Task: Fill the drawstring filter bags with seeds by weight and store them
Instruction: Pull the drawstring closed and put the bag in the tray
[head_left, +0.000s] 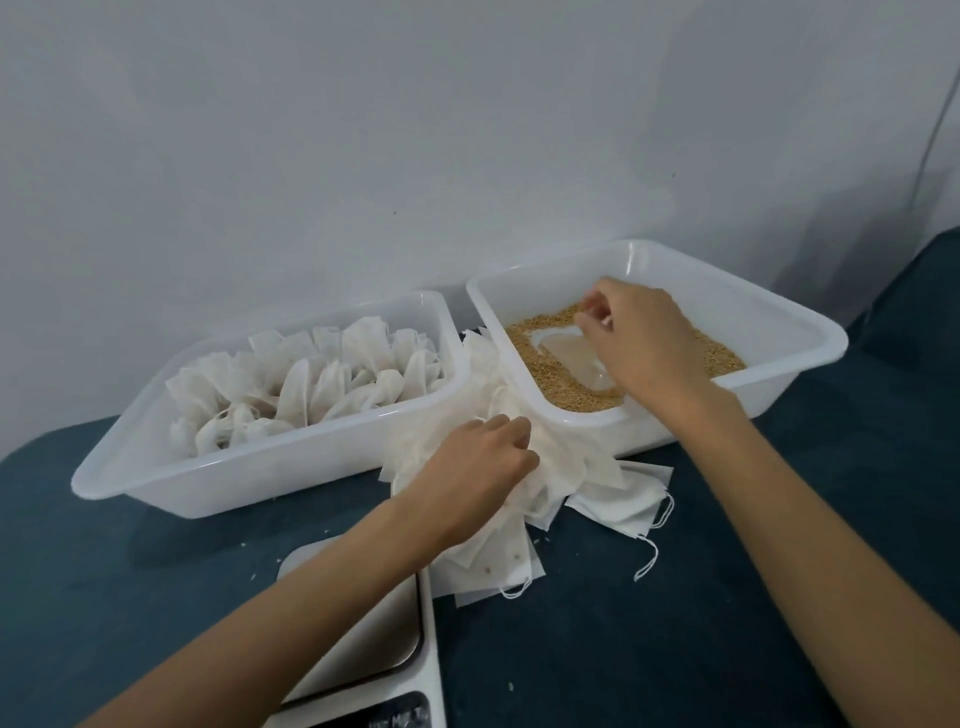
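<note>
A: Background first. Plain pale grey wall behind, dark teal cloth-covered bench (675, 649) underneath everything. Only the head view, so go.

B: Left side: translucent white rectangular plastic tub (130, 478), packed with filled, cinched white filter bags (311, 379) standing in rows. Looks like the storage end.

A: And the right?

B: Second white rectangular plastic tub (779, 332), bottom covered by loose tan seeds (561, 384), with a bare patch scraped clear in the middle. Supply end.

A: Hands?

B: Right hand (639, 338) is down in the seed tub, fingers curled and tips drawn together near the seeds, probably pinching some up. Can't see whether it holds anything.

A: Left hand?

B: Left hand (483, 462) sits on the heap of flat empty white drawstring filter bags (597, 493) between the two tubs, fingers curled into the top bags, probably picking one out. Heap is jammed against the seed tub's near corner, so both are in reach.

A: Scale?

B: White digital kitchen scale with steel platter (374, 639), nearest the person, under the left forearm. Nothing visible on the platter. I'd judge a new bag is just starting.
</note>
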